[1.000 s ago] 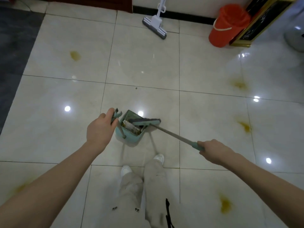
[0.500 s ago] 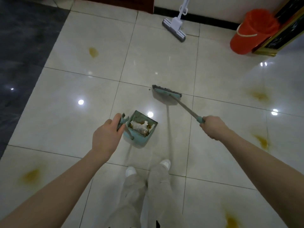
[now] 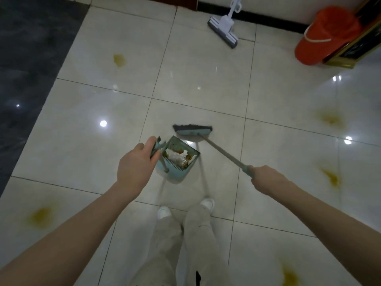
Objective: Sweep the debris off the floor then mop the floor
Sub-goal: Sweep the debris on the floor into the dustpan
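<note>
The left hand [image 3: 137, 168] curls round the upright handle of the teal dustpan [image 3: 181, 172], which stands on the tiled floor [image 3: 206, 83] with paper debris [image 3: 178, 156] heaped inside. The right hand [image 3: 268, 178] grips the broom [image 3: 193, 131] by its pole, the head low just beyond the pan. Yellow stains [image 3: 119, 59] dot the tiles; a mop [image 3: 223, 30] and an orange bucket [image 3: 321, 38] stand by the far wall

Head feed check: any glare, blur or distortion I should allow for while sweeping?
Head view: dim overall; round glare spots on the glossy floor; tile lines splay from the wide lens; broom and dustpan sharp enough; trouser legs at the bottom edge soft.
</note>
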The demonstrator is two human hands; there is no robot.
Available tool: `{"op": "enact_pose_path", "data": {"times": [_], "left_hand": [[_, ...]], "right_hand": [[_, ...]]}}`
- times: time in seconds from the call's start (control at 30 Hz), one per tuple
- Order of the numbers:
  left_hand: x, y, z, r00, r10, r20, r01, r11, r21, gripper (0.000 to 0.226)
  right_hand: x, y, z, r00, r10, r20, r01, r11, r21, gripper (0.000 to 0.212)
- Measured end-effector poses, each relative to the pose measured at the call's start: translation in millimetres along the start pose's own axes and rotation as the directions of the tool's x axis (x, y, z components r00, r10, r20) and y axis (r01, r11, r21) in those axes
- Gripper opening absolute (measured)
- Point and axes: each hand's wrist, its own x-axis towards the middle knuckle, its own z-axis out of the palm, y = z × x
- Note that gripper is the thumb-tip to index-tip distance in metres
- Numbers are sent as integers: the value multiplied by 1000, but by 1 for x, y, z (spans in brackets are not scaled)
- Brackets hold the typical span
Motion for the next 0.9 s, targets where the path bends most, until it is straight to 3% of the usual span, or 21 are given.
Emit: {"op": "enact_pose_path", "data": {"times": [0.23,0.5,0.73,0.9], "left_hand": [[-4,-7,-3,1000,21,-11,-21,1000,3,26],[-37,-36,-15,999,31,-10,-31,999,-12,28],[-62,-54,-15,996,81,23,-82,996,34,41],[-67,-50,-11,999,44,26,-44,999,-10,40]], "right_hand": [[-72,30,1,997,-15,73,26,988,-151,37],[-95,39,-29,999,24,25,-23,999,-48,43],[-62,-1,-15,995,91,-37,-88,993,82,33],[-59,-32,10,997,69,25,-70,995,68,33]]}}
